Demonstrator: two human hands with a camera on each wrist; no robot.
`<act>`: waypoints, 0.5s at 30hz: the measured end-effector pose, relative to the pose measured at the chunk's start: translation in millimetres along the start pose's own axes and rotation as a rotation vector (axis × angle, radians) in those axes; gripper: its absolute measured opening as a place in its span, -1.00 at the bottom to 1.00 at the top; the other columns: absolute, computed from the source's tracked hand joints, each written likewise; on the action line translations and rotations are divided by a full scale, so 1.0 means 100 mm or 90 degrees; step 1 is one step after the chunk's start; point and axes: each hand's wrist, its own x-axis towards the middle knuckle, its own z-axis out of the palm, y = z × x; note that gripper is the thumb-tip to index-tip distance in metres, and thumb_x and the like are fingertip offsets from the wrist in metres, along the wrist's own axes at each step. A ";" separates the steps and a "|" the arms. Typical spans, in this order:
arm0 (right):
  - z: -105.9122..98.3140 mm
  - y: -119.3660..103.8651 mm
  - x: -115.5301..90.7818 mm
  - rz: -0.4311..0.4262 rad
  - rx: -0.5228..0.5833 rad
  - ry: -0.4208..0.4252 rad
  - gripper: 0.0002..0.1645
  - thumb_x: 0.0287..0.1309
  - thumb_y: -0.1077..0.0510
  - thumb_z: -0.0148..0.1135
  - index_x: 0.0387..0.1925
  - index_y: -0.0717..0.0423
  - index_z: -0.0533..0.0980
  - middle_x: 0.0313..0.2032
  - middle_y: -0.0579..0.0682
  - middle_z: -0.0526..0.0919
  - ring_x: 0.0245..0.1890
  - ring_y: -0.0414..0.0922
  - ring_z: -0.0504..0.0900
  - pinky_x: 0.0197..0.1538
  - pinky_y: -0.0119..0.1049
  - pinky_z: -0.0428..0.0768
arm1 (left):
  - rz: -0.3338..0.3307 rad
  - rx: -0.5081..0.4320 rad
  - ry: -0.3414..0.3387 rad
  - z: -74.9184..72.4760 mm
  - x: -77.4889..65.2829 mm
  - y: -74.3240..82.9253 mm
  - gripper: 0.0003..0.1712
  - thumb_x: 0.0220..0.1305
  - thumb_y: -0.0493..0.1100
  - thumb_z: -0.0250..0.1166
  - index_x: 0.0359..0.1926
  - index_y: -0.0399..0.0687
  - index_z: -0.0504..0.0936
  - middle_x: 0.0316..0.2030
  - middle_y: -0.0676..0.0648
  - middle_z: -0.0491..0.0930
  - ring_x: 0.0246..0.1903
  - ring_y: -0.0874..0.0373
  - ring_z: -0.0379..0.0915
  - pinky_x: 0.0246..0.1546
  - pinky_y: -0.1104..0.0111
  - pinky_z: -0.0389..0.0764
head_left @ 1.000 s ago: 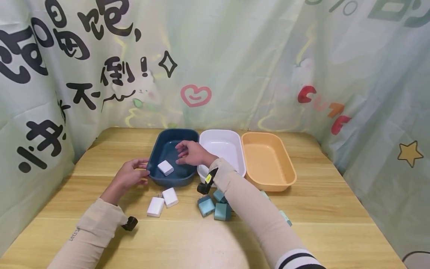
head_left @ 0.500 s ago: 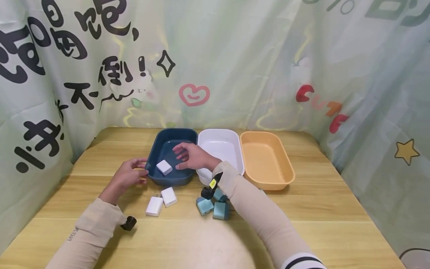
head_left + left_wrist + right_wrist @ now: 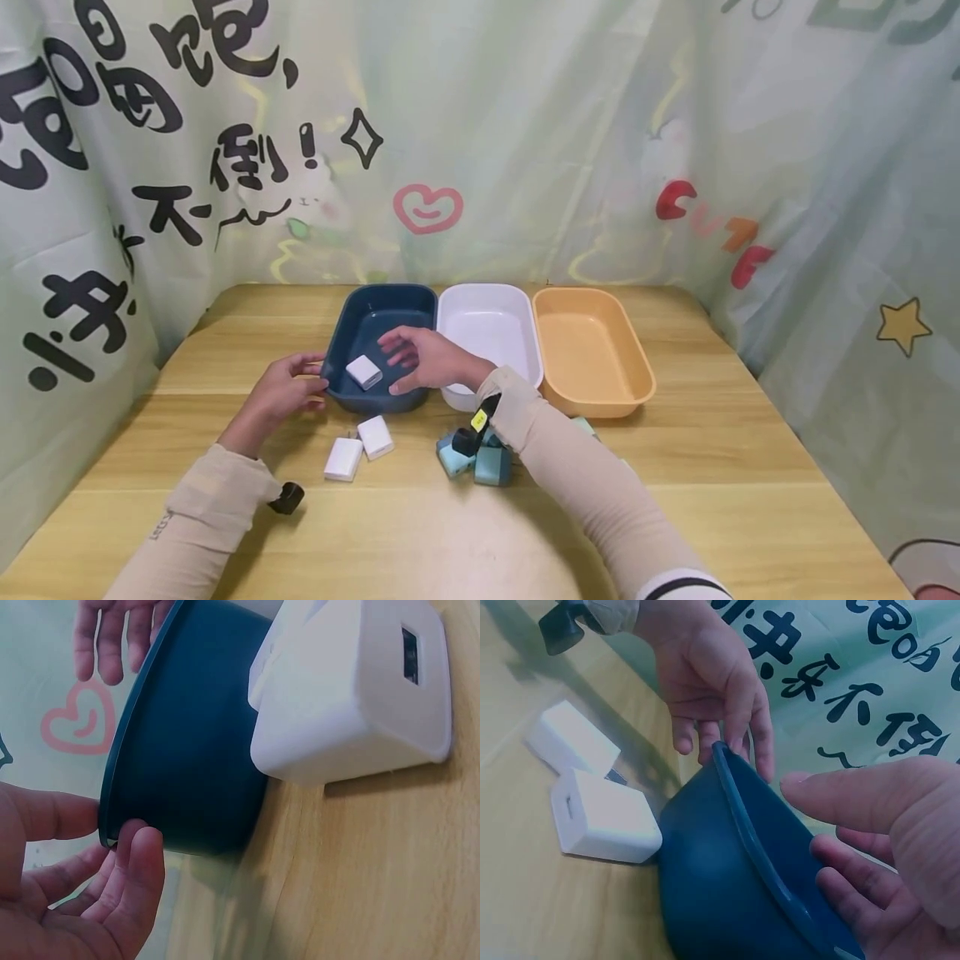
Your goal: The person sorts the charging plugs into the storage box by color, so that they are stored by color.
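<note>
My left hand (image 3: 283, 390) holds the left rim of a dark blue bin (image 3: 390, 293), its thumb and fingers at the edge. Inside the bin lies one white charger plug (image 3: 364, 372). My right hand (image 3: 431, 360) hovers over the bin's right side with loosely bent fingers and nothing between them. Its thumb (image 3: 855, 796) and fingers are spread apart in the right wrist view, overlapping the bin's opening. On the table in front of the bin, two more white chargers (image 3: 360, 697) lie side by side.
A white bin (image 3: 487, 292) and an orange bin (image 3: 596, 400) stand in a row to the right of the blue one. Several teal chargers (image 3: 492, 467) sit in front of the white bin, partly hidden by my right sleeve (image 3: 577, 475). A printed curtain (image 3: 525, 125) hangs behind the table.
My right hand has drawn back slightly toward me and to the right over the blue bin. The left hand stays at the rim, and the white charger inside has not moved.
</note>
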 end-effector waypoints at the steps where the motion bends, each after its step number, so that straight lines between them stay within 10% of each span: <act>1: 0.01 -0.01 -0.01 -0.003 -0.003 0.000 -0.18 -0.12 0.38 0.51 0.22 0.27 0.35 0.18 0.24 0.45 0.01 -0.08 0.56 0.06 -0.44 0.53 | 0.000 -0.002 0.001 0.00 0.00 0.00 -0.36 0.33 -0.44 0.10 0.40 -0.34 0.18 0.19 -0.38 0.25 -0.16 -0.04 0.49 -0.21 0.24 0.68; 15: 0.08 -0.02 -0.15 -0.033 -0.030 -0.003 -0.21 -0.11 0.37 0.51 0.20 0.29 0.37 0.14 0.22 0.49 -0.07 -0.12 0.60 -0.04 -0.43 0.58 | 0.003 -0.003 0.001 -0.01 0.01 -0.02 -0.35 0.33 -0.43 0.11 0.41 -0.34 0.16 0.20 -0.37 0.24 -0.21 0.06 0.50 -0.21 0.26 0.68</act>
